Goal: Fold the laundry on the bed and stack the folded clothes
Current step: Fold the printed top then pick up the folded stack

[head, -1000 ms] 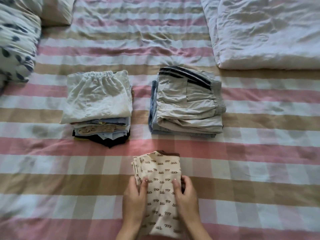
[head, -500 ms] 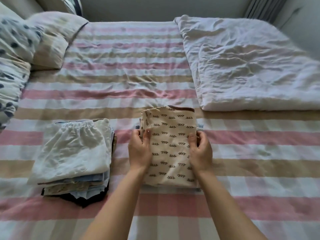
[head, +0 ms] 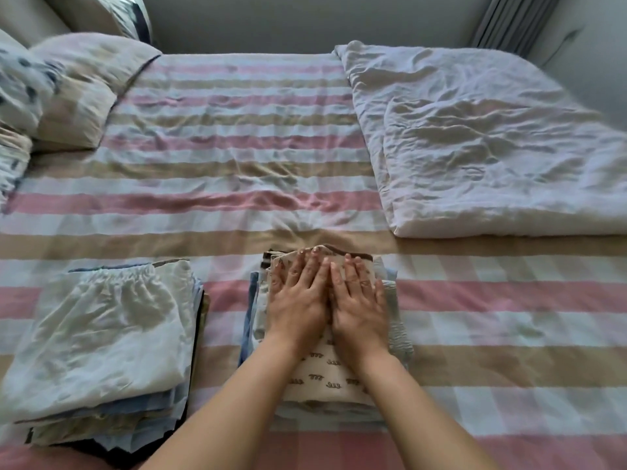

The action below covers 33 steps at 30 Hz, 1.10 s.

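Your fingers straight, close together, lying flat. Your left hand (head: 298,307) and right hand (head: 359,310) side by side, touching, palms pressing cream patterned garment (head: 325,371). Garment sits atop right stack (head: 252,320), near bed's (head: 237,157) front edge, middle. Left stack (head: 101,340) just beside, toward front-left corner. White duvet (head: 492,140) at far-right corner; pillows (head: 78,93) far-left.

A bed (head: 237,157) under a pink, beige and white striped sheet. On it, near the front, lie a left stack (head: 101,340) of folded clothes and a right stack (head: 325,374) apart from it. A rumpled white duvet (head: 492,157) lies far right, pillows (head: 78,96) far left.
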Each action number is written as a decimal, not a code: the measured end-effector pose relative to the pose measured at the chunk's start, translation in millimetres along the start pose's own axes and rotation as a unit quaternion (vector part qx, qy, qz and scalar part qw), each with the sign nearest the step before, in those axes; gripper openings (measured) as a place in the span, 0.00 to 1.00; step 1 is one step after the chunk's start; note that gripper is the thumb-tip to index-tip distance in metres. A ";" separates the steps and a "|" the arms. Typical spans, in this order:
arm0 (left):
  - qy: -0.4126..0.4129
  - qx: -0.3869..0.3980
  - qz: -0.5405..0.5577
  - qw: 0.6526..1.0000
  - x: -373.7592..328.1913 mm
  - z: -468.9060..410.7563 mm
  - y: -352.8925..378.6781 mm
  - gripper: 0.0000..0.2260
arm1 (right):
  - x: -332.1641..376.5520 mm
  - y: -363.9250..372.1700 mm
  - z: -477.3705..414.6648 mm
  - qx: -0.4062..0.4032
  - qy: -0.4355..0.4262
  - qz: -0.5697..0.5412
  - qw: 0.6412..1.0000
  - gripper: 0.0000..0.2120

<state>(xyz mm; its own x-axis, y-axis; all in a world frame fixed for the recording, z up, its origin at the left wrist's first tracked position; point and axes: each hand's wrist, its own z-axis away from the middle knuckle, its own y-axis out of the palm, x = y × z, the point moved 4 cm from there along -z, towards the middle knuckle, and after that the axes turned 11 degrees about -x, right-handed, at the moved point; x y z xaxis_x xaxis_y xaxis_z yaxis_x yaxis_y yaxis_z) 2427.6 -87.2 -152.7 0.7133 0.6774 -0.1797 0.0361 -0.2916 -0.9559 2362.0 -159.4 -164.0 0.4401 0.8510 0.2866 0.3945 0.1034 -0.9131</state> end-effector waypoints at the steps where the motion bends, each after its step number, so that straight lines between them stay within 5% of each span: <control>1: -0.013 0.012 -0.003 1.000 4.5 0.0 9.1 0.23 | -6.4 9.5 0.5 0.013 0.007 0.012 1.000 0.25; 8: -0.042 -0.008 0.018 0.999 19.1 8.4 46.1 0.23 | -13.8 31.1 7.2 -0.041 0.009 0.047 0.998 0.25; 14: -0.055 0.029 0.012 0.998 20.2 3.7 54.7 0.22 | -16.2 39.0 1.9 0.041 0.027 0.028 0.998 0.24; 19: -0.064 -0.030 0.158 0.985 25.2 9.1 7.0 0.25 | -21.1 -7.8 10.9 -0.027 0.049 -0.080 0.995 0.33; 22: -0.210 -0.080 0.233 0.946 57.5 27.9 -7.5 0.25 | -53.0 -27.7 31.8 -0.083 0.207 -0.165 0.961 0.36; 26: -0.392 0.067 0.340 0.852 79.1 52.9 10.5 0.33 | -80.2 -13.2 45.7 0.078 0.386 -0.341 0.854 0.39; 28: -0.420 0.079 0.368 0.826 76.0 58.3 13.5 0.41 | -83.2 -6.5 45.9 0.105 0.412 -0.391 0.816 0.36; 33: -0.465 0.093 0.313 0.823 73.3 69.5 24.9 0.49 | -86.7 11.0 48.2 0.137 0.420 -0.428 0.789 0.34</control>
<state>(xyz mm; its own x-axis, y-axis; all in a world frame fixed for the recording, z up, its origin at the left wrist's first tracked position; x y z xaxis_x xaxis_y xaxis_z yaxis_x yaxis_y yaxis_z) 2432.2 2.1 -205.9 -0.2953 0.6832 -0.6679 -0.3047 -0.7299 -0.6119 2289.3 -207.1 -212.9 0.5318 -0.2196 0.8179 0.6982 0.6604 -0.2766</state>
